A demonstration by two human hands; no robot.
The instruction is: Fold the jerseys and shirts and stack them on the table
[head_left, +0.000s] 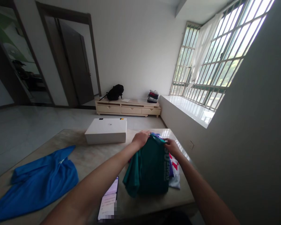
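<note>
A dark green shirt with pale lettering down its right side hangs from both my hands, its lower part close above the table. My left hand grips its upper left corner. At the upper right corner, my right hand pinches the cloth. Behind and beside the green shirt, a white garment with red marks and a bit of purple cloth show; most of them is hidden. On the left of the table a blue shirt lies spread and partly creased.
A white box sits at the table's far side. A lit phone lies by my left forearm. Beyond the marble-look table, a low wooden cabinet bears a black backpack and folded clothes. A wall stands close on the right.
</note>
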